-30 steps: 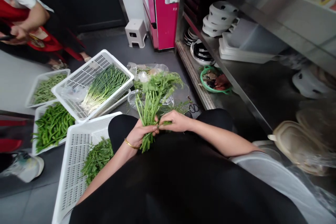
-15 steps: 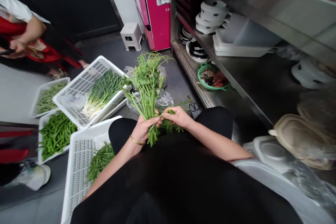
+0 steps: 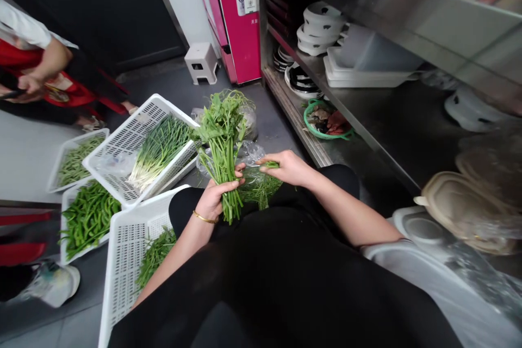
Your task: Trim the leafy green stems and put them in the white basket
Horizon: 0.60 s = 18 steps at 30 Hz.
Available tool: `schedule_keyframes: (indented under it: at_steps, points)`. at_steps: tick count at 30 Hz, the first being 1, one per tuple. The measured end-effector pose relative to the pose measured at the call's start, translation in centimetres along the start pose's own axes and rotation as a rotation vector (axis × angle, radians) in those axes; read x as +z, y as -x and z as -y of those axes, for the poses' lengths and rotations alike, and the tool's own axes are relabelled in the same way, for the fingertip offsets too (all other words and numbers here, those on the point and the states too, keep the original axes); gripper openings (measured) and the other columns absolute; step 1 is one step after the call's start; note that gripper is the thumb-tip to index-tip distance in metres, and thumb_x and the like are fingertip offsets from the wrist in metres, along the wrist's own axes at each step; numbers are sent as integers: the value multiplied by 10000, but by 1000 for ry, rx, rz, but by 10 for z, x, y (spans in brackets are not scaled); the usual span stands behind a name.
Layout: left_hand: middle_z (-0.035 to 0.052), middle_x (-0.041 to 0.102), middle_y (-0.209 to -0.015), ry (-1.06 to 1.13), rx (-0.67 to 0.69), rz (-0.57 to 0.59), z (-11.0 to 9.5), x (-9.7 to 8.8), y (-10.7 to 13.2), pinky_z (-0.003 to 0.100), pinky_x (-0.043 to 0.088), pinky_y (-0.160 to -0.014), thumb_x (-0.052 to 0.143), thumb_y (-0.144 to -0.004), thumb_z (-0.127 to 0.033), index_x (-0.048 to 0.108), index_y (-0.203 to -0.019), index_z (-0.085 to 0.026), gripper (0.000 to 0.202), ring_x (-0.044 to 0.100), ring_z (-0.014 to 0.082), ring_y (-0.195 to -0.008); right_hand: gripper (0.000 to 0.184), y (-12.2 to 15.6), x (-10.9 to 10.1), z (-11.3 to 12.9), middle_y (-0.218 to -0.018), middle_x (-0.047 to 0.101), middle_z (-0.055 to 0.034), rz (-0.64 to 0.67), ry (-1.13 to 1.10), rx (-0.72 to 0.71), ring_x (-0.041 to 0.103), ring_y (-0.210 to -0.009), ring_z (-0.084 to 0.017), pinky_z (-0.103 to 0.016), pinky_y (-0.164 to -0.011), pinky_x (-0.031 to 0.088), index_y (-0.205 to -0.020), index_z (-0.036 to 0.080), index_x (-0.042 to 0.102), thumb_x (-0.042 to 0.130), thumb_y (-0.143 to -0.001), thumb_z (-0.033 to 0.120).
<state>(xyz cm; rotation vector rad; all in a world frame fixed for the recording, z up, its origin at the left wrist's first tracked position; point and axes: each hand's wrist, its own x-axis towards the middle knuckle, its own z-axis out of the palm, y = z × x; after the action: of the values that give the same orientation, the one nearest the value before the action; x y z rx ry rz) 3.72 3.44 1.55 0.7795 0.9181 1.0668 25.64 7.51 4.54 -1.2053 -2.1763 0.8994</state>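
Note:
My left hand (image 3: 216, 196) is wrapped round the lower stems of a bunch of leafy greens (image 3: 223, 144), which stands upright with thin tendrils at its top. To the right, my right hand (image 3: 289, 167) is closed on a few short green stem pieces (image 3: 270, 164), apart from the bunch. Between and below the hands lies a heap of loose green trimmings (image 3: 261, 190) with clear plastic (image 3: 250, 151) behind it. A white basket (image 3: 122, 261) beside my left arm holds more cut greens (image 3: 157, 254).
Further left, white baskets hold scallions (image 3: 163, 147), green peppers (image 3: 89, 217) and green beans (image 3: 81, 160). A person in a red apron (image 3: 36, 60) stands beyond them. A steel shelf (image 3: 379, 147) with stacked dishes (image 3: 322, 27) runs along my right. A white stool (image 3: 202, 62) stands ahead.
My right hand has moved away from the bunch, to the right and slightly up, with stem pieces in it. The left hand still holds the bunch. The view has shifted slightly.

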Motion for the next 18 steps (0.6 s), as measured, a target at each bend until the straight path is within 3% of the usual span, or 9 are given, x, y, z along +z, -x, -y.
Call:
schedule_keyframes:
  at_steps: [3, 6, 9, 13, 18]
  points:
    - [104, 689, -1055, 37, -17, -3, 3, 2, 0, 390, 453, -947, 736, -601, -114, 705, -828, -133, 229, 557, 288, -1117, 298, -8, 23, 16, -983, 692, -37, 33, -198, -62, 636, -876, -155, -235, -768, 433, -1014, 184, 679, 581, -793, 358]
    - [102, 692, -1053, 96, -3, -8, 4, 3, 2, 397, 461, -929, 727, -617, -129, 685, -938, -150, 325, 584, 281, -1083, 286, -11, 53, 19, -869, 690, -46, 133, -279, -47, 630, -798, -169, -247, -716, 436, -896, 126, 691, 623, -745, 360]
    - [108, 677, -1095, 158, -10, 12, 4, 0, 7, 407, 474, -908, 733, -625, -167, 662, -1002, -162, 383, 589, 284, -1076, 254, -5, 74, 14, -774, 684, -45, 126, -404, 1, 623, -732, -159, -248, -696, 442, -780, 100, 683, 604, -755, 340]
    - [122, 694, -1047, 206, -77, 13, 6, -3, 14, 417, 505, -852, 746, -616, -194, 664, -989, -142, 386, 625, 298, -1005, 213, 10, 77, 13, -865, 705, -47, 56, -501, 51, 645, -814, -170, -260, -775, 457, -767, 123, 684, 603, -757, 320]
    - [155, 714, -946, 146, -133, -21, 7, 0, 19, 397, 536, -771, 715, -651, -178, 685, -946, -74, 314, 669, 296, -879, 187, 23, 71, 16, -920, 716, -50, 54, -377, 21, 666, -846, -181, -269, -786, 470, -842, 157, 696, 588, -777, 294]
